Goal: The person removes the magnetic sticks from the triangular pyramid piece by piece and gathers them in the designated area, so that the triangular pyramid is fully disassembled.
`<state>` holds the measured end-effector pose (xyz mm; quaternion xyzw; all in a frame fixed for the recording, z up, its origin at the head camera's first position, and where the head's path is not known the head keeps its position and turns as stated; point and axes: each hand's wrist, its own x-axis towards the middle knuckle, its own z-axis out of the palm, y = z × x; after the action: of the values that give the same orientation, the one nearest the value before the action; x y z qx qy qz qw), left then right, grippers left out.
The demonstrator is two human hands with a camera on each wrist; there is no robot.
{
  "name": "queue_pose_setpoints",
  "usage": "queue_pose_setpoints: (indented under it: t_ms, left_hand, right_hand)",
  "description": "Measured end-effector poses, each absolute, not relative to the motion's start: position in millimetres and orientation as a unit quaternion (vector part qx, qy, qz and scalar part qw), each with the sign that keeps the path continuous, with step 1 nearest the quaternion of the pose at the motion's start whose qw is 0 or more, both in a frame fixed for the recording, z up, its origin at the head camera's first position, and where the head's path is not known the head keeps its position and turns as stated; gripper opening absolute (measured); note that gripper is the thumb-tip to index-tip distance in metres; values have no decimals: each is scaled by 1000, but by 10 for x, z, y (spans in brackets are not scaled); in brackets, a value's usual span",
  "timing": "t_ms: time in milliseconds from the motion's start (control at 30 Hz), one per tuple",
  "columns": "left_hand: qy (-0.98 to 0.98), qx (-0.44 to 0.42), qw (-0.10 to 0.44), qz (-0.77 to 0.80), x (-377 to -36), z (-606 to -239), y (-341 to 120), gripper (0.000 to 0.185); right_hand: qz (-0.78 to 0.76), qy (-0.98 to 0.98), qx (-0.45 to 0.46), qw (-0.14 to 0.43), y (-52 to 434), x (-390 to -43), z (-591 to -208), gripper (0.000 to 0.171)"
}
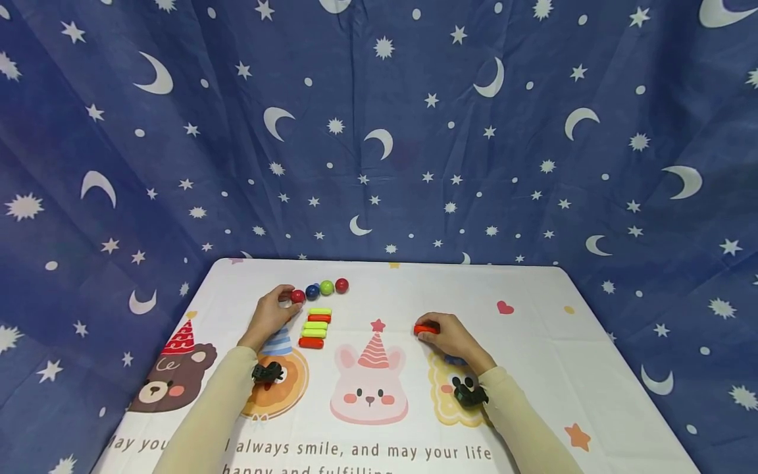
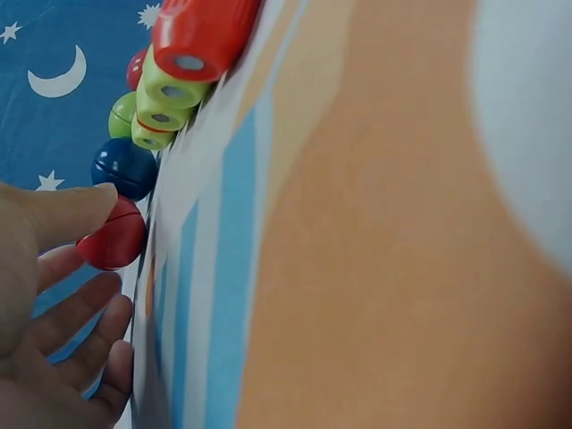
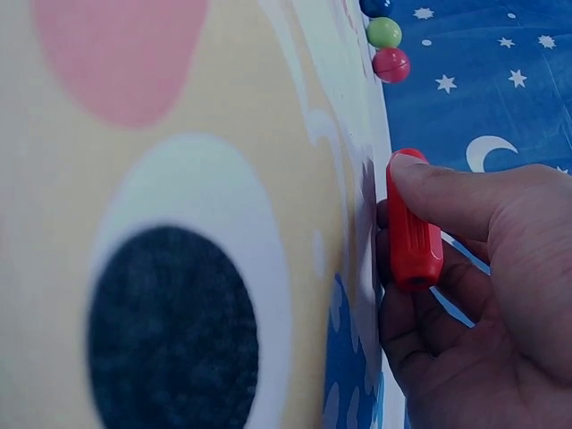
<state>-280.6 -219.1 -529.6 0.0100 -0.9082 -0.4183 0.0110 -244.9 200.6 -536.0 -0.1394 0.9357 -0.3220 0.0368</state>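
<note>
While the left hand (image 1: 269, 315) pinches the glossy red ball (image 1: 298, 296), the right hand (image 1: 453, 336) should firmly grip its red plastic cylinder (image 1: 426, 329), frame centre.

Red ball (image 1: 298, 296) beside blue ball (image 1: 312, 291), red peg (image 1: 425, 329) lying flat, well apart.

The small round red ball (image 2: 113, 239) under the left hand (image 2: 54, 295) looks like glossy, smooth plastic, as do the blue, green and red balls (image 1: 326, 288) at its 3 o'clock. The short red cylinder stick (image 3: 412, 223) in the right hand (image 3: 487, 295) has a smooth, slightly ribbed plastic sheen. The printed white cover of the desk (image 1: 521, 342) looks matt and smooth; the starry blue backdrop (image 1: 379, 131) is soft, creased cloth.
</note>
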Motion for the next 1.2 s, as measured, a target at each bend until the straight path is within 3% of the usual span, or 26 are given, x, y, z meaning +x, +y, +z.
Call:
queue_pose_setpoints:
  t_ms: [233, 433, 867, 1200]
  left_hand:
    - [-902, 4, 79, -424, -2719, -5249, -2193, 44]
    - [-887, -50, 140, -437, -2589, -5144, -2011, 34]
    - [-879, -137, 122, -440, -2369, -4999, -1365, 27]
    - [-862, -181, 75, -467, -2333, -5073, -882, 24]
  right_hand:
    - [-324, 935, -141, 39, 2001, -2440, -5344, 23]
    - [-327, 932, -154, 17, 2004, -2439, -5342, 24]
    - [-366, 921, -131, 36, 1936, -2428, -5291, 18]
    - [-365, 920, -140, 9, 1924, -2408, -5306, 25]
